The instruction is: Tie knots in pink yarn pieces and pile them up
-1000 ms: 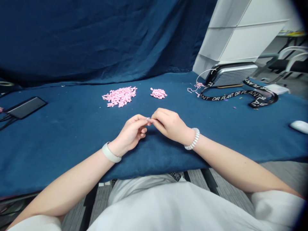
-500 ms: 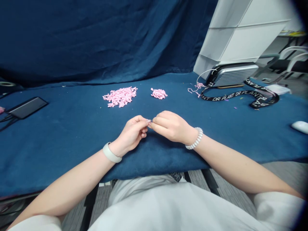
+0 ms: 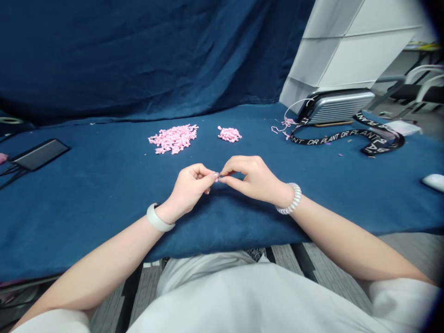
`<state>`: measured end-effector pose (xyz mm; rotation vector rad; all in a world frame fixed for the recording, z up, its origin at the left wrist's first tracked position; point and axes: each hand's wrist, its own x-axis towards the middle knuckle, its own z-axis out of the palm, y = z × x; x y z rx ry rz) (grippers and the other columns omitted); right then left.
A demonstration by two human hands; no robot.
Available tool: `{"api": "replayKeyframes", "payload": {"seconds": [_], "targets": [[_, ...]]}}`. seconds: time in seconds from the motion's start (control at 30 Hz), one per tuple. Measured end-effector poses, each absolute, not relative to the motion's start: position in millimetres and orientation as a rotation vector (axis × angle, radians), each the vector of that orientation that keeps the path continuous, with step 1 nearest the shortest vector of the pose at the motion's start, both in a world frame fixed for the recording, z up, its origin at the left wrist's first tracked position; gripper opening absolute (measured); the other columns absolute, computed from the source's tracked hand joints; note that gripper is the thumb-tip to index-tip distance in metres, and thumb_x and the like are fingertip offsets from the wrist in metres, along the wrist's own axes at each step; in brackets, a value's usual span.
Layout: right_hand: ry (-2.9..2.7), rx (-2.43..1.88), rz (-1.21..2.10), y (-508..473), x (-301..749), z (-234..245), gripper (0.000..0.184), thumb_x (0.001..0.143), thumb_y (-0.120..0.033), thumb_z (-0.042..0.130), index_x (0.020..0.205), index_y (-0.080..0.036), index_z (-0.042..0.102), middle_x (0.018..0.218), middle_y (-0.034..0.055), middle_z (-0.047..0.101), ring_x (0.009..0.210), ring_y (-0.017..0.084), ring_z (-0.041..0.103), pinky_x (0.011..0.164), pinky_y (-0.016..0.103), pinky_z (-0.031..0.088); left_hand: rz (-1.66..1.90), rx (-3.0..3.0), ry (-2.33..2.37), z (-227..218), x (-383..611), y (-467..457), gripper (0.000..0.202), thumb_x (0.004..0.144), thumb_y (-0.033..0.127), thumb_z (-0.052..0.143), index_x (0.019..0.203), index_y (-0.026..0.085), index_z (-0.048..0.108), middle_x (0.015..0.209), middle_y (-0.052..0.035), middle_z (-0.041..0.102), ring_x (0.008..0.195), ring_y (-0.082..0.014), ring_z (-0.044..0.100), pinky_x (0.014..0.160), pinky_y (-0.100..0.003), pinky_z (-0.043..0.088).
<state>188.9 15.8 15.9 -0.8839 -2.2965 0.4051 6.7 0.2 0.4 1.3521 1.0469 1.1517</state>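
Note:
My left hand [image 3: 192, 187] is closed in a pinch, thumb against forefinger, on a small pink yarn piece [image 3: 217, 179] that is mostly hidden by the fingertips. From the other side my right hand [image 3: 252, 178] pinches at the same piece, its thumb and forefinger meeting at the tips with a gap behind them. Both hands are held above the front part of the table. Beyond them lie a larger pile of pink knotted yarn pieces [image 3: 173, 138] on the left and a smaller pink pile [image 3: 230, 134] on the right.
A dark flat device with cables [image 3: 43, 155] lies at the left. On the right are a silver ribbed case [image 3: 342, 106], a black lettered strap [image 3: 329, 139], loose pink yarn [image 3: 287, 123] and a white mouse [image 3: 433, 181]. Blue cloth [image 3: 104, 194] covers the table.
My right hand has shifted slightly right, and its thumb and forefinger have arched into a visible loop. My left hand has barely moved, still pinching. The piles are unchanged.

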Motion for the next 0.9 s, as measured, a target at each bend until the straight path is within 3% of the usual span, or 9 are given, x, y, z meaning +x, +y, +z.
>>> {"api": "replayKeyframes", "payload": {"seconds": [0.37, 0.9], "targets": [[-2.382, -0.971, 0.470, 14.0, 188.7, 22.0, 0.031, 0.083, -0.037, 0.047, 0.087, -0.016, 0.069, 0.090, 0.0028, 0.065, 0.082, 0.003, 0.058, 0.079, 0.015, 0.041, 1.127, 1.423, 1.106, -0.7, 8.3, -1.9, 0.023, 0.069, 0.029, 0.070, 0.066, 0.011, 0.057, 0.060, -0.0015, 0.061, 0.048, -0.0055, 0.046, 0.045, -0.017, 0.038], [-2.459, -1.081, 0.378, 12.5, 186.8, 18.1, 0.027, 0.083, -0.031, 0.047, 0.084, -0.017, 0.070, 0.088, 0.0001, 0.065, 0.080, 0.001, 0.057, 0.077, 0.014, 0.036, 1.020, 1.389, 1.172, -6.8, 7.9, -1.4, 0.023, 0.071, 0.032, 0.069, 0.070, 0.011, 0.059, 0.058, 0.0000, 0.059, 0.050, -0.0055, 0.051, 0.049, -0.016, 0.042]]}}
